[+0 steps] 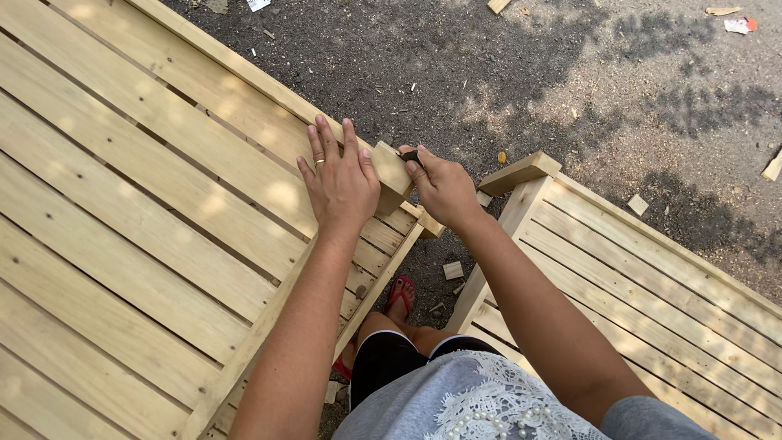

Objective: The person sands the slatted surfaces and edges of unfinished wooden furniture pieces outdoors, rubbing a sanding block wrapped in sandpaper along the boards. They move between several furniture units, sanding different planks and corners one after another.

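The left hand (342,181) lies flat on the slatted wooden frame (147,220), fingers (326,138) straight and slightly spread, thumb against a small wooden block (393,173) at the frame's corner. The right hand (444,189) has its fingers curled, pinching a small dark object (412,155) against that block. Beyond lies gravel ground (570,73).

Pale wood slats (147,220); red sandal (401,291) (grey lace top (481,399)).

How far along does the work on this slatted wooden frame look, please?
Done: the slats of the left frame look fixed in even rows, and a second frame stands alongside. In hand: the left hand lies flat by the corner block, while the right hand presses a small dark object against it. What is left cannot be told.
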Motion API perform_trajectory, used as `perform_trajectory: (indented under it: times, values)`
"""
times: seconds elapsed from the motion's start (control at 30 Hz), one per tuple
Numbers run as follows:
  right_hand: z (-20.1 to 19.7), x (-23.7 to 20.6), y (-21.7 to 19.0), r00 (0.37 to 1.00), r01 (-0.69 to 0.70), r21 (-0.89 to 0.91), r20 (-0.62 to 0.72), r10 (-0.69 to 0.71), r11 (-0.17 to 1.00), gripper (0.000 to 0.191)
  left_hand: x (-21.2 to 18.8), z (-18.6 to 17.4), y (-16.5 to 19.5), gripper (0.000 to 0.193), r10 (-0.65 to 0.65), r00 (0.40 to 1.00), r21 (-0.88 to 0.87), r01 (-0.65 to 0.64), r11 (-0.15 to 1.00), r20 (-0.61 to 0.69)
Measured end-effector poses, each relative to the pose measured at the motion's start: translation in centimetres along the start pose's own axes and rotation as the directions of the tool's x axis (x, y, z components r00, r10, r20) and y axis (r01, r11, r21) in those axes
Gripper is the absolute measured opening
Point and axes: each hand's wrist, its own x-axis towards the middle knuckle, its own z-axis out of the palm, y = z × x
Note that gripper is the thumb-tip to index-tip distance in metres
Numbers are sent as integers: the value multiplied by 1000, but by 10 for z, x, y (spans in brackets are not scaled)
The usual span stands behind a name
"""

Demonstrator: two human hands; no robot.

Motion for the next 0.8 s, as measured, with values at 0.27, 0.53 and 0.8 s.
perform_trajectory:
  times: [0.27,0.53,0.8]
  values:
    - [7,3,12,845,432,-78,-312,-434,898,35,-1,-2,0,60,6,1000,0,-6,1000,-21]
    - [15,7,25,973,196,253,-168,-156,947,39,-1,2,-2,60,14,1000,1,-14,1000,-25]
    - [25,2,14,980,197,524,-109,-164,829,38,0,2,-3,60,15,999,37,-14,999,-29]
